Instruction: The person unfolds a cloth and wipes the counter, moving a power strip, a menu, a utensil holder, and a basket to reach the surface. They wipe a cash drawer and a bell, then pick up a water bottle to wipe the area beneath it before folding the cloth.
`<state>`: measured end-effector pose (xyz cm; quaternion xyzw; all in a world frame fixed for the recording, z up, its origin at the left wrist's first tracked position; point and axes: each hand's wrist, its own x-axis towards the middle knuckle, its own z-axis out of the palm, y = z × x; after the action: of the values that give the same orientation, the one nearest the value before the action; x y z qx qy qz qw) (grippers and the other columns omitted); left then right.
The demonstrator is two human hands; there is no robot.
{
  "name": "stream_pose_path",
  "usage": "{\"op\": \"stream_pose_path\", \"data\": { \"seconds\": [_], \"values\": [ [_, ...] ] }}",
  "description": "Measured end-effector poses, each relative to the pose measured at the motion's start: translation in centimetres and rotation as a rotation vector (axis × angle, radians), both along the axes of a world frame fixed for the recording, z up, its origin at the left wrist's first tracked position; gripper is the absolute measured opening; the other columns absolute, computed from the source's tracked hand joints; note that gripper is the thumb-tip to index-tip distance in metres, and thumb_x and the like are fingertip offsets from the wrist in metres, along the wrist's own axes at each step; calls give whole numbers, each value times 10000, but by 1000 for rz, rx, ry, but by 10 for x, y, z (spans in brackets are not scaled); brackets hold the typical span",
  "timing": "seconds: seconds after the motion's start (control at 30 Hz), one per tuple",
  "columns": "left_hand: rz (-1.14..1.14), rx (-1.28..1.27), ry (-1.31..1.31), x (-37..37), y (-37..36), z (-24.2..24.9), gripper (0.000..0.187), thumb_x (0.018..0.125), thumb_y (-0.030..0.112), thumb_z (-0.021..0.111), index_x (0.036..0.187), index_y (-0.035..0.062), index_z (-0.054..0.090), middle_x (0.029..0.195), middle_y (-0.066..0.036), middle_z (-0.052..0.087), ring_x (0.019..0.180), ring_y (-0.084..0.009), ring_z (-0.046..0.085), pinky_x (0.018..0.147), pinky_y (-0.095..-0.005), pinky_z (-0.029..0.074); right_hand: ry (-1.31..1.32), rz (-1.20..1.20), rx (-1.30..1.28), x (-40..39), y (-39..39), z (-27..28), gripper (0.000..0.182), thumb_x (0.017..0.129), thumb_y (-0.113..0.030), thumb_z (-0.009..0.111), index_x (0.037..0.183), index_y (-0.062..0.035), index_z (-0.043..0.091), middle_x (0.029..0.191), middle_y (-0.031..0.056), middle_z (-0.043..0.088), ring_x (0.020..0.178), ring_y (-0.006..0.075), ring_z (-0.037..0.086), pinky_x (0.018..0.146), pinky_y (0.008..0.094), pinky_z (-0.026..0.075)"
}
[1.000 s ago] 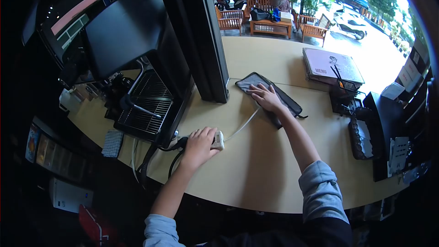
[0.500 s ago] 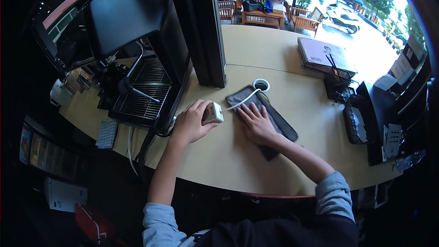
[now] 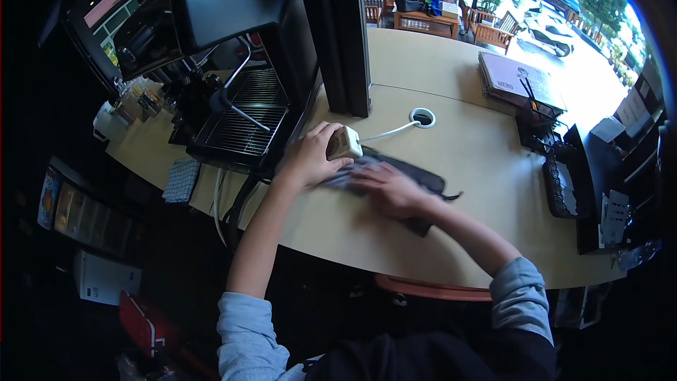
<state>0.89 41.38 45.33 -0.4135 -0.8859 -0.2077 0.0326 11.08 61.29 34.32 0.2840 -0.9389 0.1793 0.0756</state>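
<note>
My left hand (image 3: 307, 161) is closed around a white block (image 3: 345, 142) that looks like a power-strip end, raised just off the wooden counter. From it a white cable (image 3: 386, 132) runs to a round white-rimmed cable hole (image 3: 411, 116). My right hand (image 3: 389, 189) lies palm down on a dark grey cloth (image 3: 423, 182), fingers extended and slightly smeared by motion. The cloth is flat on the counter, bunched and blurred on its left side near my left hand, with a thin dark strip at its right end.
An espresso machine (image 3: 257, 109) and a black post (image 3: 343, 49) stand at the left. Menus (image 3: 518, 79), a pen holder (image 3: 537, 130) and a black basket (image 3: 560, 187) sit at the right. A checked cloth (image 3: 181, 180) hangs over the left edge. A person sits outside.
My right hand has slid the dark cloth left and toward me, out from under the cable, close to my left hand. My left hand still holds the white block. The view has shifted slightly.
</note>
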Motion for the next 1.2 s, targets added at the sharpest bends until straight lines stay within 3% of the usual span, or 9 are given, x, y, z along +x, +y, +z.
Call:
{"op": "stream_pose_path", "data": {
  "seconds": [0.17, 0.27, 0.37, 0.47, 0.57, 0.77, 0.97, 1.1, 1.2],
  "values": [
    [29, -11, -48, 3, 0, 1, 650, 692, 388, 785, 1198, 82, 515, 1133, -80, 585, 1013, -297, 598, 846, -378, 498, -1, -640, 141, -22, 37, -8, 505, 938, -320, 414, 1399, -120, 365, 1489, 127, 299, 1367, 370, 263, 1072, 605, 182],
    [-18, 7, -43, -2, 1, -3, 643, 691, 385, 786, 1190, 78, 520, 1124, -94, 585, 1020, -307, 593, 841, -386, 496, 69, -550, 169, -57, -13, -20, 502, 924, -303, 397, 1384, -103, 385, 1500, 117, 280, 1378, 378, 232, 1063, 652, 152],
    [-11, 8, -24, -1, 2, -2, 639, 685, 370, 788, 1184, 70, 524, 1113, -102, 591, 1016, -317, 595, 841, -392, 493, -90, -288, 297, -67, -64, -20, 427, 866, -268, 446, 1260, -130, 535, 1280, 100, 531, 1330, 287, 333, 1076, 629, 108],
    [-35, 4, -46, -5, 4, -5, 635, 680, 358, 789, 1185, 75, 530, 1122, -114, 596, 1018, -320, 598, 852, -395, 491, 298, -16, -17, -32, -110, -18, 489, 887, -341, 441, 1342, -166, 477, 1383, 57, 451, 1339, 266, 328, 1105, 549, 85],
    [-18, -55, -81, 0, 8, -3, 626, 696, 357, 777, 1196, 77, 526, 1148, -124, 595, 1038, -320, 592, 883, -391, 480, 50, 298, -33, 5, -132, -15, 445, 927, -338, 408, 1349, -209, 468, 1467, 23, 369, 1384, 314, 262, 1113, 599, 116],
    [-14, -106, -106, 6, 13, -7, 639, 694, 326, 787, 1219, 75, 524, 1174, -116, 587, 1074, -285, 586, 895, -358, 479, -113, 440, -66, 86, -80, 3, 437, 958, -325, 384, 1357, -161, 455, 1451, 19, 391, 1399, 273, 233, 1145, 539, 103],
    [10, -178, -94, 11, 12, 0, 650, 714, 343, 771, 1258, 97, 513, 1210, -101, 580, 1101, -283, 572, 934, -360, 461, -162, -116, -36, 161, 62, 22, 480, 926, -314, 477, 1369, -132, 434, 1442, 83, 398, 1381, 274, 278, 1130, 442, 186],
    [-3, -112, -100, 8, 8, 10, 652, 692, 291, 794, 1232, 46, 523, 1173, -108, 584, 1066, -268, 587, 929, -345, 464, -24, -717, 72, 159, 137, 5, 480, 908, -274, 492, 1348, -90, 437, 1470, 97, 347, 1372, 304, 287, 1093, 543, 199],
    [-38, -78, -101, 7, 6, 7, 643, 695, 282, 789, 1223, 25, 526, 1164, -129, 585, 1062, -280, 586, 939, -346, 459, -10, -671, 167, 115, 101, -3, 492, 916, -242, 448, 1371, -65, 397, 1472, 108, 336, 1374, 352, 265, 1066, 627, 175]
  ]
}}
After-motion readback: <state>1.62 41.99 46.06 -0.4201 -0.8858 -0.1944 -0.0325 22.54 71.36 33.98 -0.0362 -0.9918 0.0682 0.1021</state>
